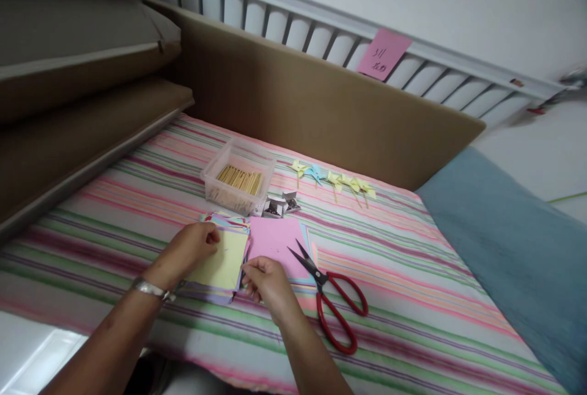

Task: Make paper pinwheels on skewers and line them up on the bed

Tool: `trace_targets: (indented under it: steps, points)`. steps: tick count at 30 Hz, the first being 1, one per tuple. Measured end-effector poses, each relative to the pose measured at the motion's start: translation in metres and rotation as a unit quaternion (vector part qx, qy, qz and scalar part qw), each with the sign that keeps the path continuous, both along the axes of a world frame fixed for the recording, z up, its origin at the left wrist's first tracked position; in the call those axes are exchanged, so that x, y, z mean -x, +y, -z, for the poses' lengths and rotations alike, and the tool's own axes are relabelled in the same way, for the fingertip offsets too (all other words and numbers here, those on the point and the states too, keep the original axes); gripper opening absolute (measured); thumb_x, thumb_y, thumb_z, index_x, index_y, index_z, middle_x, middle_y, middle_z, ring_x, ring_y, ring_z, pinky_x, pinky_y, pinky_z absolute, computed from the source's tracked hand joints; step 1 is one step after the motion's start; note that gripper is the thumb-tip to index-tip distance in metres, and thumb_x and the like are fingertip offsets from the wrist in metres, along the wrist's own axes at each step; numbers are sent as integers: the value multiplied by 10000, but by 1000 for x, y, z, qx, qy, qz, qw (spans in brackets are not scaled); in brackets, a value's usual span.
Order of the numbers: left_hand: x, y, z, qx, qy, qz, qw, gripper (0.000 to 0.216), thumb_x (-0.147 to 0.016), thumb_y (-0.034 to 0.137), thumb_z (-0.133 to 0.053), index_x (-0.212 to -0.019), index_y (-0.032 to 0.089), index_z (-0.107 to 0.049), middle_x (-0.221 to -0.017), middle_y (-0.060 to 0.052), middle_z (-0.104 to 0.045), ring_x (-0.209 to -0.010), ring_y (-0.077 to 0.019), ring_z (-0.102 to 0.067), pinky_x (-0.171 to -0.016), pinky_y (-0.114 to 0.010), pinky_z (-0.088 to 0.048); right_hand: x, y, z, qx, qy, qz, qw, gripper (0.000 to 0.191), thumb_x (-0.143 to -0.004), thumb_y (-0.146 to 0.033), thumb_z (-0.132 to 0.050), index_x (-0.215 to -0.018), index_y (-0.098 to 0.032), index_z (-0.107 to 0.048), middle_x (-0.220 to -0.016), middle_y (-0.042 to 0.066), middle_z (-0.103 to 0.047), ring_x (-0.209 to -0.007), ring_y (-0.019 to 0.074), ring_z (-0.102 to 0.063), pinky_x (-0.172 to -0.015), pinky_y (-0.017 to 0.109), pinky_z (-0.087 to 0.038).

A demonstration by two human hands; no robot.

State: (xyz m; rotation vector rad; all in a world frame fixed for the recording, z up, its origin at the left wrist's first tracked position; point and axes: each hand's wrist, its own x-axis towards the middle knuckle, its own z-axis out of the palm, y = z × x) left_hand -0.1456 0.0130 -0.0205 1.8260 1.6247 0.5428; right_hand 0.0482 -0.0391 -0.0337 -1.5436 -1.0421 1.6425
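A yellow paper square [224, 260] tops a stack of coloured sheets in front of me. Over its left side my left hand [197, 245] is closed, its fingers curled inward; what they hold, if anything, is hidden. My right hand [266, 282] is pinched at the yellow square's right edge, and I cannot make out what is between its fingertips. Beside that stack lies a pink sheet [277, 242] on top of other coloured sheets. Large scissors [321, 279] with red handles rest partly on the pink stack, blades slightly apart.
Behind the paper stand a clear plastic box [215, 190] of short wooden sticks and small open boxes [280, 204] with dark bits. Several paper pinwheels [337, 182] lie further back on the striped cloth [413, 273]. A brown board [298, 95] borders the back; stacked cushioned panels [92, 120] rise at left.
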Motion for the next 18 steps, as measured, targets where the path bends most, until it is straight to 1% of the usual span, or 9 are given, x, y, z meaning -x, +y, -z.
trace_targets:
  steps: [3,8,13,15,18]
  points:
    - [0,-1,1,-2,3,-2,1000,143,-618,138,-511,-683,189,-628,-658,-20,-658,-655,-189,-604,-593,-261,-391,1,-1,1,8,0,-9,1000,184,-695,-340,-607,-710,-159,-578,-548,-43,-588,-369,63,-488,-321,163,-282]
    - [0,-2,0,-1,3,-1,1000,147,-626,135,-507,-688,187,-630,-659,-23,-661,-662,-189,-608,-602,-263,-399,2,-1,2,6,-3,1,1000,169,-724,-331,-583,-756,-171,-542,-563,-51,-589,-363,62,-494,-316,154,-269]
    - [0,-1,2,-1,-5,-4,1000,145,-621,124,-515,-682,186,-630,-672,-30,-671,-666,-187,-612,-604,-262,-398,3,-1,3,5,-1,-3,1000,170,-707,-335,-578,-745,-173,-541,-546,-55,-586,-342,59,-467,-311,158,-260]
    - [-1,-1,2,2,-11,-9,1000,136,-616,117,-523,-671,186,-628,-666,-29,-674,-662,-186,-615,-597,-259,-394,7,0,4,1,-5,-2,1000,164,-691,-327,-587,-735,-173,-550,-519,-60,-576,-327,60,-441,-313,165,-248]
    - [-2,-3,-4,4,-21,-19,1000,94,-649,160,-544,-668,184,-633,-674,-33,-683,-663,-193,-620,-588,-263,-394,13,1,5,-17,-16,12,1000,136,-665,-294,-609,-667,-178,-538,-429,-90,-499,-301,51,-351,-329,180,-217]
